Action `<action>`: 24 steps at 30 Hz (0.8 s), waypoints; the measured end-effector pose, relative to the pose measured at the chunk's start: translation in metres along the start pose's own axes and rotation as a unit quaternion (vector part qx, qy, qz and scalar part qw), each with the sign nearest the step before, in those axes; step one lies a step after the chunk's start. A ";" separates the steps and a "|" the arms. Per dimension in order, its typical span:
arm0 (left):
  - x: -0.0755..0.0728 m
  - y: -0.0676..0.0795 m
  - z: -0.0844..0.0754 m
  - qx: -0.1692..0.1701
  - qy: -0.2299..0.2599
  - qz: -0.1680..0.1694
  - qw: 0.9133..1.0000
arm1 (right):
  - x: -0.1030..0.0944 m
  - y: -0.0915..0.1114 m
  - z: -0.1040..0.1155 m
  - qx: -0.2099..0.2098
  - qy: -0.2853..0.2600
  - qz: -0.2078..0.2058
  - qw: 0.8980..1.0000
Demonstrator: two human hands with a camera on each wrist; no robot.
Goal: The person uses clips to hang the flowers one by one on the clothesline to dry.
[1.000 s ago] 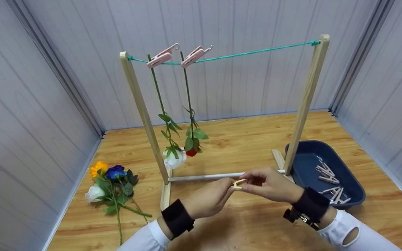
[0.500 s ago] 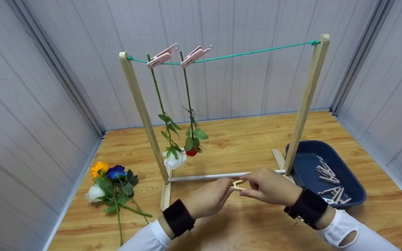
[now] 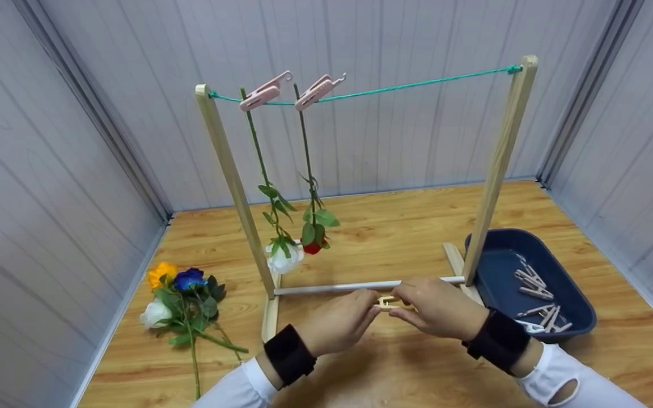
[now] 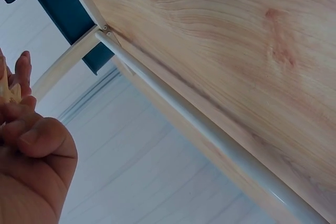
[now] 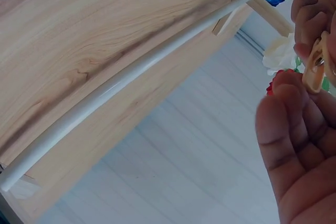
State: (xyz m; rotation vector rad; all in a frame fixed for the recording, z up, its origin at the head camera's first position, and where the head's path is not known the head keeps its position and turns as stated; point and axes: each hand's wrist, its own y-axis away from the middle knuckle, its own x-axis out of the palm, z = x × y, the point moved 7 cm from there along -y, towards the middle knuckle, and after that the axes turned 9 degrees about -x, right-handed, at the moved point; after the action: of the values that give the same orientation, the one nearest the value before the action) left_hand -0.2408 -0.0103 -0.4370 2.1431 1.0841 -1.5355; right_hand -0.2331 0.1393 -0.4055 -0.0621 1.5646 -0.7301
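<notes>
A pale yellow clothespin (image 3: 385, 304) is between my two hands, low in front of the rack's white bottom bar (image 3: 332, 287). My left hand (image 3: 340, 323) pinches its left end between thumb and fingers. At the other end, my right hand (image 3: 440, 309) has curled fingers on the clothespin, its thumb below and a little apart. The right wrist view shows the clothespin (image 5: 315, 69) right at the fingertips of both hands. Above, a white rose (image 3: 285, 258) and a red rose (image 3: 313, 245) hang head-down from pink clothespins (image 3: 259, 97) on a green cord (image 3: 406, 86).
A wooden post (image 3: 227, 164) stands at the left and another post (image 3: 499, 170) at the right. Orange, blue and white roses (image 3: 155, 313) lie at the table's left. Behind the right post sits a dark blue basin (image 3: 496, 249) with several clothespins (image 3: 533, 283) inside.
My right thumb and index finger have shifted around the clothespin, and the right wrist has turned slightly. My left hand keeps its pinch almost in place. The hanging roses are unmoved.
</notes>
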 end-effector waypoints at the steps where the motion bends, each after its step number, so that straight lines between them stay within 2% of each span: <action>1: 0.000 0.000 0.000 0.000 -0.001 -0.002 1.000 | 0.000 0.000 0.001 -0.007 0.010 -0.005 1.000; 7: -0.006 0.004 0.006 -0.019 -0.007 -0.010 1.000 | -0.003 0.001 0.004 -0.032 0.045 -0.023 0.998; 14: -0.018 0.014 0.023 -0.066 0.012 -0.015 0.998 | -0.004 0.005 -0.001 -0.016 0.037 -0.019 0.999; 24: -0.039 0.044 0.056 -0.121 0.030 -0.015 0.992 | -0.007 0.010 -0.006 0.004 0.020 -0.023 1.000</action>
State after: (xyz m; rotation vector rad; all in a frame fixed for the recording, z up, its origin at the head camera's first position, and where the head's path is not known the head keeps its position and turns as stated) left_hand -0.2540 -0.0904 -0.4318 2.0269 1.2562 -1.2841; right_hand -0.2338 0.1532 -0.4044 -0.0773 1.6016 -0.7780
